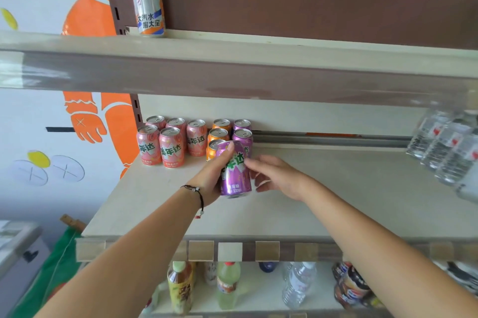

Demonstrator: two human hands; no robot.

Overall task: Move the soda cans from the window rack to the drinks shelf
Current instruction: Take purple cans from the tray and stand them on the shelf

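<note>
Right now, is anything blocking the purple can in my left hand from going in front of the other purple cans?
Nothing visible. The left hand holds the purple can just before the purple row; the shelf there lies bare.

Clear water bottles (447, 146) cluster at three o'clock. Down at six o'clock, a lower tier holds a yellow tea bottle (181, 289), a green drink bottle (227, 284) and a water bottle (297, 284). An orange mural (85, 22) covers the wall at ten o'clock.

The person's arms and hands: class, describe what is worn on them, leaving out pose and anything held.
Both forearms are bare, with no sleeves or gloves in view. The left wrist carries a thin black cord bracelet with a pale bead and a small dangling end. The right hand and wrist show no visible jewellery.
</note>
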